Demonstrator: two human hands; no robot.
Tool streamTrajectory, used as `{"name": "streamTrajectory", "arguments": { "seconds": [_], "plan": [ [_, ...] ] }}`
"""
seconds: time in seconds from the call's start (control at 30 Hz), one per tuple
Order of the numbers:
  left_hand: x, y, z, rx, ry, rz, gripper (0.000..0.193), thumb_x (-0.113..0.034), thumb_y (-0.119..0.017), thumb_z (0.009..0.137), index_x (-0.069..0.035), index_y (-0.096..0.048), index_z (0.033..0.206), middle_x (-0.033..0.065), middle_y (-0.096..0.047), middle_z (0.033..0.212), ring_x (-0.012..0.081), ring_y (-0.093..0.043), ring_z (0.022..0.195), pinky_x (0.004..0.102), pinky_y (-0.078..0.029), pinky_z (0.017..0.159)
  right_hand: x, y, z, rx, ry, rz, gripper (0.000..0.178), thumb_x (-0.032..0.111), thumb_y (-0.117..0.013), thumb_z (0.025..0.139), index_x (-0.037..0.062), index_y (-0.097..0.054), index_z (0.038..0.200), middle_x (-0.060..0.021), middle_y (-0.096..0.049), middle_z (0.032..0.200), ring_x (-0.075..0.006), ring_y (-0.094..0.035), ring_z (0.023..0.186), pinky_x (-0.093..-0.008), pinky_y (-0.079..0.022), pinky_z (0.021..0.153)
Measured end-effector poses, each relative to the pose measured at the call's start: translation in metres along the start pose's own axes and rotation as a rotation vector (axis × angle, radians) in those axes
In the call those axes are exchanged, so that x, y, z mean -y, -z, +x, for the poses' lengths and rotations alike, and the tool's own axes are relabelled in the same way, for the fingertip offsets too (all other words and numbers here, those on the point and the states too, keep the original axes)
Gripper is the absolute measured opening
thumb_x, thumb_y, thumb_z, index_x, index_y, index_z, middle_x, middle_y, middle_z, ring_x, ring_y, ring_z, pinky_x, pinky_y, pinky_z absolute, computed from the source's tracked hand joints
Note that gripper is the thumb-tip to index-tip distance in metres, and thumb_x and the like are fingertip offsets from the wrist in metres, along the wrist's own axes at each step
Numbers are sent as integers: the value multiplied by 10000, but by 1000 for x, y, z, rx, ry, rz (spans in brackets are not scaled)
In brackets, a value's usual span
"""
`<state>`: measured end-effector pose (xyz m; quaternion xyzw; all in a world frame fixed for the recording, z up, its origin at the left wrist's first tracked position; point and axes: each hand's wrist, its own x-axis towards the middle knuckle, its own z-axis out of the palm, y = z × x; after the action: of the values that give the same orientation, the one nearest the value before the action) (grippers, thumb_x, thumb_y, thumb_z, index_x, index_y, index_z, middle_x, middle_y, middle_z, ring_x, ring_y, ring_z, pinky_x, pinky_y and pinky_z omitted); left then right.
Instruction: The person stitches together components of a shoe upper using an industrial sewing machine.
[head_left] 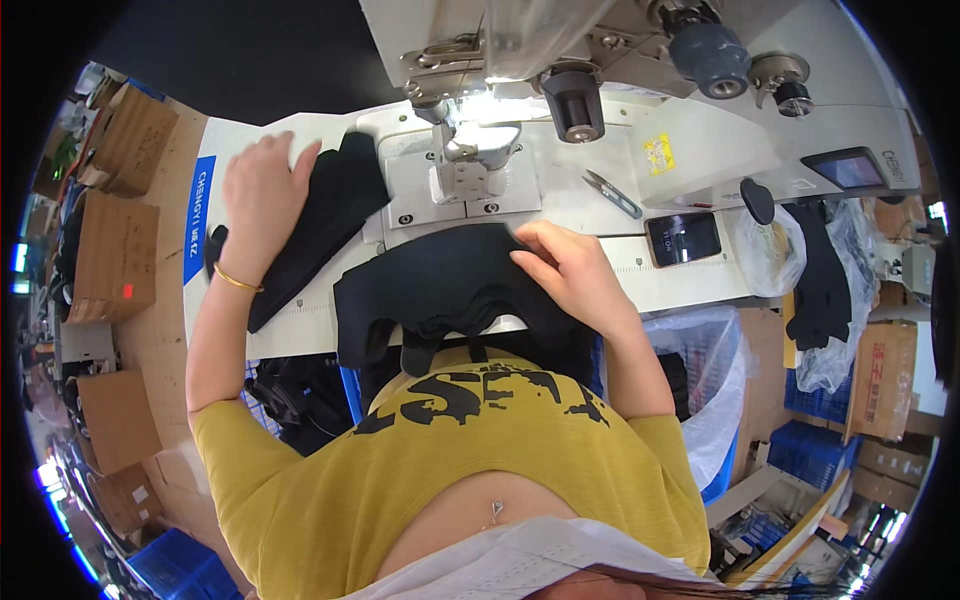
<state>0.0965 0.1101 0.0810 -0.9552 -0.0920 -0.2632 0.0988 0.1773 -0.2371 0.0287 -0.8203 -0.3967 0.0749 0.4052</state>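
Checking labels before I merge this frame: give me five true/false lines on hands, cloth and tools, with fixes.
1. The right hand touches the near black cloth. True.

2. The left hand is holding the phone. False: it is beside the left black cloth, and the phone lies at the other side, beyond the right hand.

3. The snips lie to the left of the metal plate under the machine head. False: they lie to its right.

4. The phone lies with its screen facing up. True.

5. The left black cloth is nearer the snips than the near black cloth is. False: the near black cloth is closer to them.
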Motion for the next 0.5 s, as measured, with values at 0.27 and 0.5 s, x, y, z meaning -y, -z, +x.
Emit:
{"name": "streamTrajectory", "arguments": {
  "seconds": [0.27,0.5],
  "plan": [
    [-78,34,39,533,56,-1103,198,-137,-679,881,9,-693,1013,19,-683,900,57,-582,829,229,-470,783,45,-32,47,-252,-79,664,148,130,-659,905,-4,-628,959,-32,-670,745,-76,-623,644,-247,-479,582],
    [-77,13,57,544,245,-1375,237,-171,-695,875,6,-705,1032,34,-685,973,83,-607,860,223,-474,803,53,-32,58,-155,-257,1012,173,153,-620,936,-16,-655,927,-23,-639,675,-52,-570,529,-193,-424,452]
  ]
}}
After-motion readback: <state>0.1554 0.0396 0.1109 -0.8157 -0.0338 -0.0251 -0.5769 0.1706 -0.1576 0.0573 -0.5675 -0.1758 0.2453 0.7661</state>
